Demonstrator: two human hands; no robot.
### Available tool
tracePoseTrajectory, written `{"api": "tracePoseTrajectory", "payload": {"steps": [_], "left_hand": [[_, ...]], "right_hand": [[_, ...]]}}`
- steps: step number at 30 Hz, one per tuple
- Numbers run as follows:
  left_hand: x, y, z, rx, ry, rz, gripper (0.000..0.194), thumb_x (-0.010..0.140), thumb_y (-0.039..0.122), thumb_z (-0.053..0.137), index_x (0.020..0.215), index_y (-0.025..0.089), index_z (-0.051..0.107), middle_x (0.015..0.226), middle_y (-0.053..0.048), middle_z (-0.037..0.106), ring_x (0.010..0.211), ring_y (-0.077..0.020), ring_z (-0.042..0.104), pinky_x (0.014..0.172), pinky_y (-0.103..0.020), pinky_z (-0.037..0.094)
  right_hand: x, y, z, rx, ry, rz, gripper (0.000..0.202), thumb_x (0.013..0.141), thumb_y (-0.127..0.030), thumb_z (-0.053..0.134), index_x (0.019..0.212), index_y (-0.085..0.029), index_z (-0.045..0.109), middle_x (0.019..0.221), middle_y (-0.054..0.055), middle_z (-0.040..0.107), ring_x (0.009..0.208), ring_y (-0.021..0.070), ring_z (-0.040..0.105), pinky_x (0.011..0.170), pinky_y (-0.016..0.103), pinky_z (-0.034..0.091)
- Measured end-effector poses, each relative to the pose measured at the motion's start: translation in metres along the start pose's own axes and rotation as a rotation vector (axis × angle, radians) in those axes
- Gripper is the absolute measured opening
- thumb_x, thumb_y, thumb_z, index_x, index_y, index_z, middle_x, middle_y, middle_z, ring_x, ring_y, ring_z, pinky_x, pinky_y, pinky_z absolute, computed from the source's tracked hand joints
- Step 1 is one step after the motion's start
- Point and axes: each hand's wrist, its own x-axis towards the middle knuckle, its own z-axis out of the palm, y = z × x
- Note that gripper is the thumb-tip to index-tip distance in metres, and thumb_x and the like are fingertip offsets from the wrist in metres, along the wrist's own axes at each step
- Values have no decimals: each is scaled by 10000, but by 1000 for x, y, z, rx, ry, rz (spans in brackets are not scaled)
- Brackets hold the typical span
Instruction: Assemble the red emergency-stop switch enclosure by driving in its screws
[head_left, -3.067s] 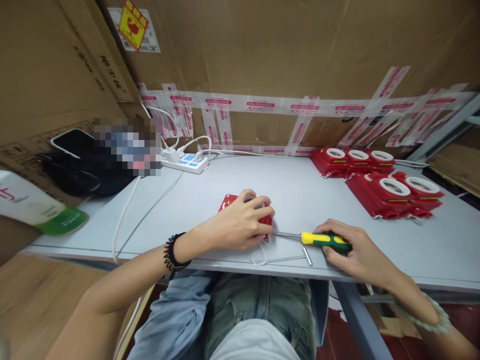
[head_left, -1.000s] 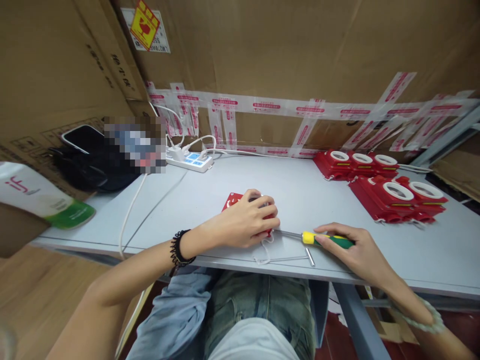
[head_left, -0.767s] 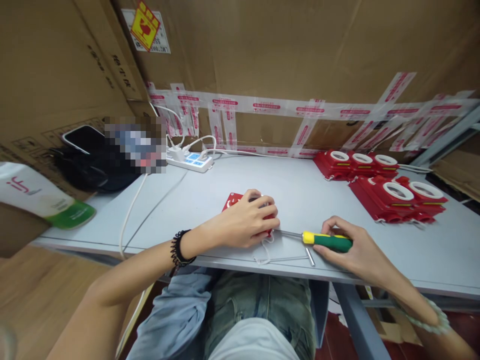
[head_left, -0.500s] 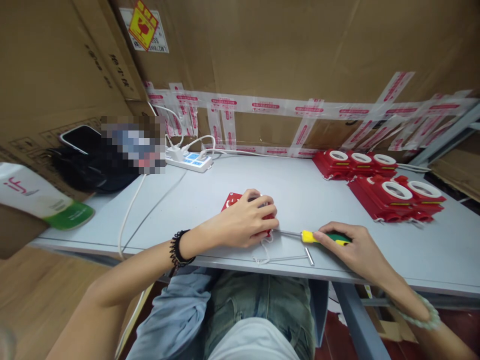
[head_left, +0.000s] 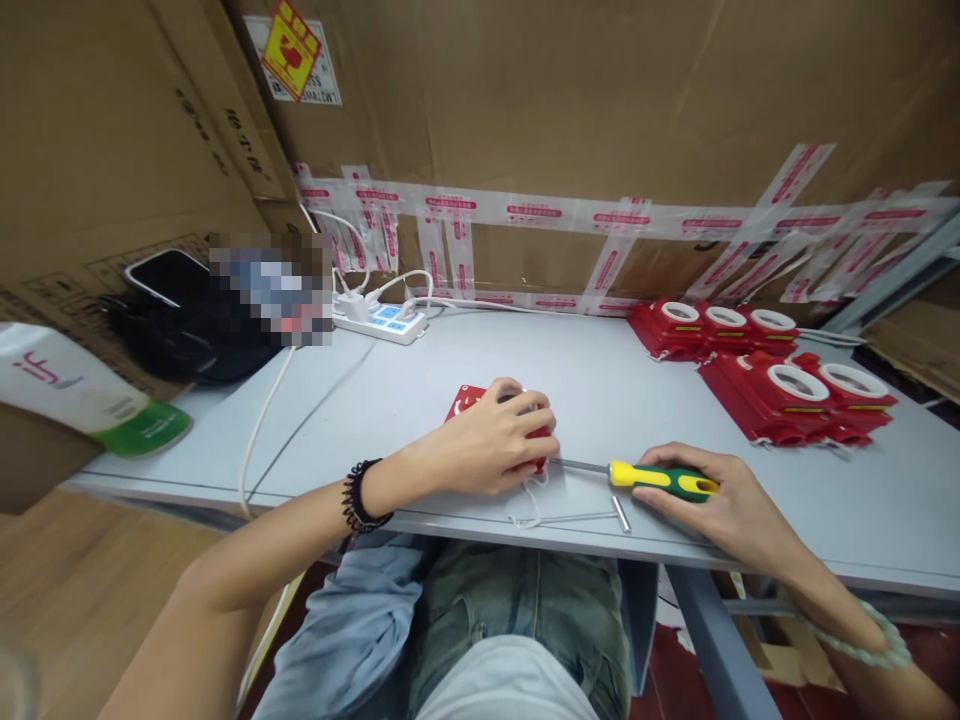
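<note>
My left hand (head_left: 495, 437) is closed over a red housing (head_left: 463, 402) on the table, hiding most of it. In my right hand (head_left: 739, 500) is a screwdriver (head_left: 664, 481) with a yellow and green handle, held between thumb and fingers. Its shaft points left, and the tip meets the right side of the housing by my left fingertips; the exact contact is hidden. Below the shaft a small metal T-shaped rod (head_left: 620, 514) lies near the table's front edge, beside a white string (head_left: 527, 508) coming from the housing.
Several red housings with white rings (head_left: 799, 382) stand at the back right of the grey table (head_left: 375, 425). A white power strip (head_left: 394, 322) with cables sits at the back left. A green and white carton (head_left: 97, 395) and a phone (head_left: 166, 277) are farther left. Cardboard boxes (head_left: 525, 100) wall the back.
My right hand has shifted slightly right on the screwdriver, its fingers less wrapped, so more of the handle shows. My left hand keeps its place on the red housing.
</note>
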Motion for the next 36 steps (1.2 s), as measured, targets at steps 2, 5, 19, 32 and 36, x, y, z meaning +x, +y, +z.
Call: {"api": "tracePoseTrajectory", "payload": {"steps": [2,5,19,32,36], "left_hand": [[0,0,0,-3,4,-4,164,942,294,505,1024,218,624,1137,-56,641,1153,-260,508,959,-464,320],[0,0,2,-1,18,-8,159,933,310,522,997,216,633,1119,-53,647,1148,-260,510,959,-463,325],[22,19,14,236,81,-11,183,907,215,579,732,180,623,861,-38,626,911,-216,547,977,-500,291],[28,26,21,369,21,-21,119,920,117,568,805,116,601,749,-48,651,740,-196,574,717,-342,357],[26,26,23,331,35,-28,131,936,139,541,816,130,593,761,-50,652,763,-202,566,725,-356,343]], "right_hand": [[-1,1,-1,0,5,-6,324,738,-513,716,881,-223,694,894,21,732,798,192,662,742,285,531],[-2,2,-1,-8,7,-18,306,740,-505,715,872,-230,691,873,14,730,784,189,661,733,287,533],[-12,13,-8,-18,129,50,362,706,-542,716,860,-216,686,870,36,730,781,202,669,710,303,539],[-12,13,-10,24,174,72,383,700,-550,721,863,-207,678,869,39,725,775,196,669,715,297,541],[-9,9,-11,19,192,55,389,704,-557,719,865,-206,674,864,47,721,772,201,662,718,310,536]]}}
